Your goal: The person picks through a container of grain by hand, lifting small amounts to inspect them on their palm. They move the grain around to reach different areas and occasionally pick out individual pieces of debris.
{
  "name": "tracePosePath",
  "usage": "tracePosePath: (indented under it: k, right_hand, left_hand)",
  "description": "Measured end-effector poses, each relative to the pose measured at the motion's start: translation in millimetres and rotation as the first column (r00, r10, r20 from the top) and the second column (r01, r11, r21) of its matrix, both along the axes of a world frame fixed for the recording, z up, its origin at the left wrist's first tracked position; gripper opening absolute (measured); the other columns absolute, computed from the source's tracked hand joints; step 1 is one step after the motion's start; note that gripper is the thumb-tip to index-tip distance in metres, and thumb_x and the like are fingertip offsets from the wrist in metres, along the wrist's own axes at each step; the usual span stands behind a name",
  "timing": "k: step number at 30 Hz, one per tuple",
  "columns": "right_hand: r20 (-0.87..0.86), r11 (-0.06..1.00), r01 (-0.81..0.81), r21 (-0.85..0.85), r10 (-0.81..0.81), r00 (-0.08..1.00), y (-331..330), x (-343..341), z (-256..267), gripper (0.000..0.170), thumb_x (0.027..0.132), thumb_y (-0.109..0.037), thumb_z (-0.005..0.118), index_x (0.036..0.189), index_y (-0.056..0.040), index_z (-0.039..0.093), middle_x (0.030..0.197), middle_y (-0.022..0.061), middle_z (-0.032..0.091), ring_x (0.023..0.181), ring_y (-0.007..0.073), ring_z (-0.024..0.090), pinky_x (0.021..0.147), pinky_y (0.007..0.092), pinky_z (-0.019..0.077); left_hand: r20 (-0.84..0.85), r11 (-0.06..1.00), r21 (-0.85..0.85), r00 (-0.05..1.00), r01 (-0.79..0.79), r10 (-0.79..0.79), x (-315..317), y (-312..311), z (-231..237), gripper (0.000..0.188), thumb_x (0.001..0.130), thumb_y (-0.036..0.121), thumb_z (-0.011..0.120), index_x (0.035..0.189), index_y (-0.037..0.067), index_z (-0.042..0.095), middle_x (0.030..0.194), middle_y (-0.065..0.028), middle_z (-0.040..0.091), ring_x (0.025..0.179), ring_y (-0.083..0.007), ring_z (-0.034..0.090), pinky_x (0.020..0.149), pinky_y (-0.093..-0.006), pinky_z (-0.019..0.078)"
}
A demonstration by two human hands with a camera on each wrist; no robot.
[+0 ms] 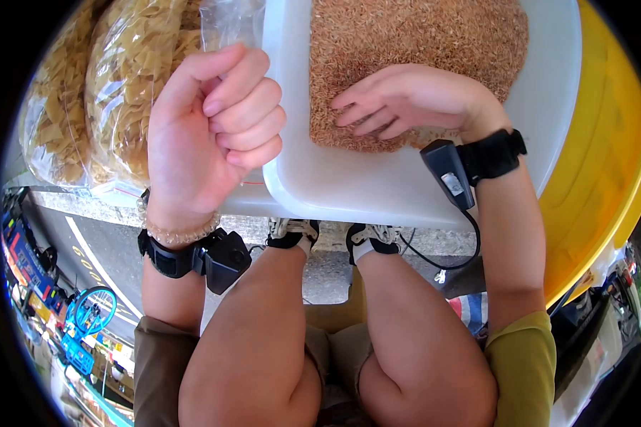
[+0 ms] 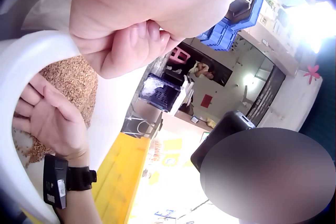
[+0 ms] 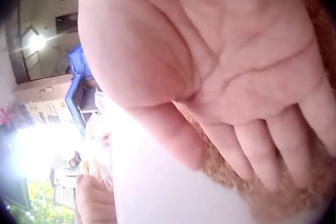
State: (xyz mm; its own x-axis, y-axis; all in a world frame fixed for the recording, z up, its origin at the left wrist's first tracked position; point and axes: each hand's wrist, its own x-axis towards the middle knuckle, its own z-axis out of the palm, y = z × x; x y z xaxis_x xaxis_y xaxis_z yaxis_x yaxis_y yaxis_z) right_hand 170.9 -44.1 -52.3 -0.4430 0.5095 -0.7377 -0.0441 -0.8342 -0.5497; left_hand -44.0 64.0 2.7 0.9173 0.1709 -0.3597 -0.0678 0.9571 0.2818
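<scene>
A white plastic bin holds a heap of reddish-brown, rice-like grain. My right hand reaches over the near part of the heap, its fingers loosely extended and their tips at the grain. In the right wrist view the palm shows bare, with the fingertips down by the grain. My left hand is raised just left of the bin's edge, its fingers curled into a fist. No object shows in that fist, though its inside is hidden; the left wrist view also shows the curled fingers.
Clear plastic bags of flat yellowish dried pieces stand left of the bin. A large yellow tub curves along its right side. My knees are below the bin's near edge, and a black cable hangs from the right wrist camera.
</scene>
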Motion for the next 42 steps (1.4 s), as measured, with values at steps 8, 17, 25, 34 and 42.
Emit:
tracePosePath:
  k: [8, 17, 25, 34, 42]
  right_hand:
    - [0.554, 1.000, -0.019, 0.012, 0.010, 0.832, -23.1, 35.3, 35.8, 0.041, 0.087, -0.036, 0.049, 0.121, -0.0158, 0.057, 0.105, 0.0031, 0.065, 0.096, 0.0161, 0.060, 0.082, 0.0286, 0.0439]
    - [0.744, 0.993, 0.012, -0.119, 0.081, 0.663, -42.5, 62.0, 47.8, 0.043, 0.087, -0.040, 0.047, 0.121, -0.0155, 0.056, 0.111, 0.0032, 0.061, 0.099, 0.0206, 0.056, 0.083, 0.0324, 0.0436]
    - [0.868, 0.977, -0.180, 0.115, -0.010, 0.496, -64.1, 62.3, 42.9, 0.033, 0.087, -0.023, 0.049, 0.114, -0.0058, 0.058, 0.112, 0.0114, 0.059, 0.101, 0.0251, 0.056, 0.087, 0.0303, 0.0424]
    - [0.901, 0.871, -0.283, 0.403, -0.324, 0.288, -61.9, 56.7, 32.0, 0.042, 0.085, -0.022, 0.052, 0.126, -0.0111, 0.049, 0.127, 0.0186, 0.047, 0.108, 0.0337, 0.052, 0.089, 0.0352, 0.0427]
    - [0.983, 0.903, -0.415, 0.111, -0.037, 0.182, -54.9, 18.0, 33.2, 0.057, 0.086, -0.018, 0.048, 0.140, -0.0257, 0.031, 0.143, 0.0294, 0.018, 0.118, 0.0440, 0.043, 0.096, 0.0407, 0.0391]
  left_hand:
    - [0.000, 1.000, -0.020, 1.000, 0.013, -0.013, 0.2, -0.2, 0.2, 0.036, 0.097, 0.024, 0.030, 0.063, 0.012, 0.029, 0.054, 0.0044, 0.021, 0.046, -0.0078, 0.019, 0.040, -0.0224, 0.0179]
    - [-0.043, 1.000, -0.026, 0.999, -0.001, 0.000, 0.7, -0.2, 1.5, 0.036, 0.097, 0.024, 0.029, 0.063, 0.013, 0.029, 0.054, 0.0045, 0.021, 0.045, -0.0076, 0.019, 0.040, -0.0220, 0.0175]
    - [-0.043, 1.000, -0.017, 0.999, -0.002, 0.002, 1.2, 0.7, 0.6, 0.036, 0.098, 0.024, 0.029, 0.063, 0.013, 0.029, 0.054, 0.0043, 0.020, 0.045, -0.0078, 0.018, 0.039, -0.0221, 0.0167]
    - [-0.134, 1.000, -0.020, 0.991, -0.016, 0.013, 4.5, -0.8, 5.5, 0.038, 0.095, 0.025, 0.033, 0.059, 0.015, 0.027, 0.051, 0.0066, 0.020, 0.043, -0.0055, 0.017, 0.038, -0.0215, 0.0151]
    - [-0.154, 0.999, -0.026, 0.988, -0.021, 0.017, 4.3, -1.0, 6.0, 0.038, 0.095, 0.025, 0.033, 0.059, 0.015, 0.027, 0.051, 0.0063, 0.020, 0.043, -0.0059, 0.016, 0.038, -0.0220, 0.0148]
